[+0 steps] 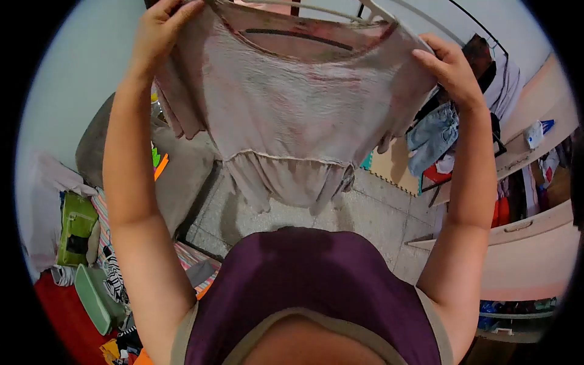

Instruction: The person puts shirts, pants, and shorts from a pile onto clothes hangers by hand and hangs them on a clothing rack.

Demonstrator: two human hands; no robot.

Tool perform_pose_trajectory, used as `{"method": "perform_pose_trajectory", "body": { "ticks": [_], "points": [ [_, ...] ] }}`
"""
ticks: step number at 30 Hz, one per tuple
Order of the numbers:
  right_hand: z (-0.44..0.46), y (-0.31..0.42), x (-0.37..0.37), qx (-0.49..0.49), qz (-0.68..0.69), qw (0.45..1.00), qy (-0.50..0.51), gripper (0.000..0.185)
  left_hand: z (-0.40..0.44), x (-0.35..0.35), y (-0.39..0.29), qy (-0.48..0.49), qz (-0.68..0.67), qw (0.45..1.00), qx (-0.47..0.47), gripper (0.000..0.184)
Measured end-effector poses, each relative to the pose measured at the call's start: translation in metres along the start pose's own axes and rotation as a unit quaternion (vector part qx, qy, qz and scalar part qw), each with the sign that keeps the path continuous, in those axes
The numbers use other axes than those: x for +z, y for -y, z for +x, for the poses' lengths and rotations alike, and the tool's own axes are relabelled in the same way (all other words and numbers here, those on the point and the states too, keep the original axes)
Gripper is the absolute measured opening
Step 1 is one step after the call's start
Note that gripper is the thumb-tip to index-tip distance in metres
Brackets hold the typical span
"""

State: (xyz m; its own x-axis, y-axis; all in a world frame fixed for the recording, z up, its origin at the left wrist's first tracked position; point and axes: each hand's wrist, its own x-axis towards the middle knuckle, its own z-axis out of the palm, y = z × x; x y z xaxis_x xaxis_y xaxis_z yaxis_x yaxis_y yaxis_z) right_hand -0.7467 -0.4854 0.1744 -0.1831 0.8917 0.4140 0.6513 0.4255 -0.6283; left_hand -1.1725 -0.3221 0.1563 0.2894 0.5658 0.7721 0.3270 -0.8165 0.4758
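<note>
A pale, pinkish-grey blouse [292, 103] with a wide neckline and gathered waist hangs spread out in front of me. My left hand [163, 30] pinches its shoulder at the upper left, thumb against the cloth. At the opposite shoulder, my right hand [451, 68] grips the fabric between thumb and curled fingers. Part of a white hanger [378, 11] shows at the top of the neckline; the rest is hidden by cloth or cut off by the frame. The hem dangles free above the tiled floor.
To the left stands a grey sofa [182, 164], with a green bag [78, 228] and a light green basin [94, 298] near piled clothes. On the right, denim shorts [433, 135] hang by a rack, beside a cabinet with an open drawer [517, 228]. A foam mat [395, 167] lies on the floor.
</note>
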Motion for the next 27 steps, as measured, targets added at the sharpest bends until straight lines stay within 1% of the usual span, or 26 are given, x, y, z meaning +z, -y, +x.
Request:
{"method": "perform_pose_trajectory", "body": {
  "ticks": [2,3,7,9,10,12,13,15,16,18,19,22,23,24,26,27],
  "points": [
    [-0.008,-0.007,-0.013,0.0,0.043,0.999,0.009,0.032,0.007,0.003,0.0,0.001,-0.006,1.0,0.004,0.019],
    [-0.012,-0.008,-0.019,0.021,0.078,0.996,0.029,0.032,0.011,0.006,-0.002,0.002,0.011,1.0,-0.025,0.021],
    [-0.018,0.004,-0.027,-0.035,0.19,0.98,0.054,0.033,0.031,0.023,0.016,0.037,-0.082,0.996,0.004,0.021],
    [-0.018,0.007,-0.025,-0.022,0.16,0.986,0.032,0.031,0.039,0.032,0.017,0.029,-0.108,0.994,0.014,0.021],
    [-0.018,0.008,-0.024,-0.019,0.146,0.989,0.022,0.03,0.042,0.036,0.015,0.025,-0.095,0.995,0.004,0.022],
    [-0.019,0.002,-0.027,-0.014,0.147,0.987,-0.062,0.027,0.047,0.046,0.011,0.016,-0.064,0.998,-0.018,0.022],
    [-0.02,0.0,-0.026,-0.011,0.147,0.984,-0.104,0.026,0.049,0.048,0.012,0.017,-0.061,0.998,-0.009,0.022],
    [-0.021,0.008,-0.028,-0.006,0.169,0.983,-0.074,0.027,0.056,0.056,0.018,0.021,-0.06,0.998,0.01,0.023],
    [-0.022,0.016,-0.029,-0.002,0.177,0.982,-0.059,0.027,0.058,0.058,0.024,0.013,-0.081,0.996,0.016,0.023],
    [-0.023,0.038,-0.025,-0.017,0.123,0.992,-0.013,0.029,0.065,0.063,0.038,0.0,-0.128,0.991,0.03,0.022],
    [-0.023,0.045,-0.023,-0.024,0.097,0.995,0.009,0.029,0.067,0.065,0.041,-0.001,-0.129,0.991,0.032,0.022],
    [-0.022,0.045,-0.019,-0.008,0.152,0.988,-0.014,0.031,0.069,0.068,0.041,0.002,-0.14,0.99,0.028,0.022],
    [-0.021,0.04,-0.023,-0.008,0.137,0.99,-0.013,0.031,0.068,0.068,0.041,0.008,-0.152,0.988,0.018,0.022],
    [-0.02,0.043,-0.021,0.006,0.156,0.987,-0.033,0.031,0.069,0.068,0.043,0.015,-0.164,0.986,0.009,0.022],
    [-0.018,0.052,-0.013,0.034,0.193,0.978,-0.074,0.031,0.073,0.068,0.056,0.002,-0.108,0.994,0.013,0.03],
    [-0.017,0.055,-0.011,0.036,0.177,0.979,-0.097,0.031,0.074,0.069,0.061,-0.002,-0.079,0.997,0.015,0.034]
  ]
}}
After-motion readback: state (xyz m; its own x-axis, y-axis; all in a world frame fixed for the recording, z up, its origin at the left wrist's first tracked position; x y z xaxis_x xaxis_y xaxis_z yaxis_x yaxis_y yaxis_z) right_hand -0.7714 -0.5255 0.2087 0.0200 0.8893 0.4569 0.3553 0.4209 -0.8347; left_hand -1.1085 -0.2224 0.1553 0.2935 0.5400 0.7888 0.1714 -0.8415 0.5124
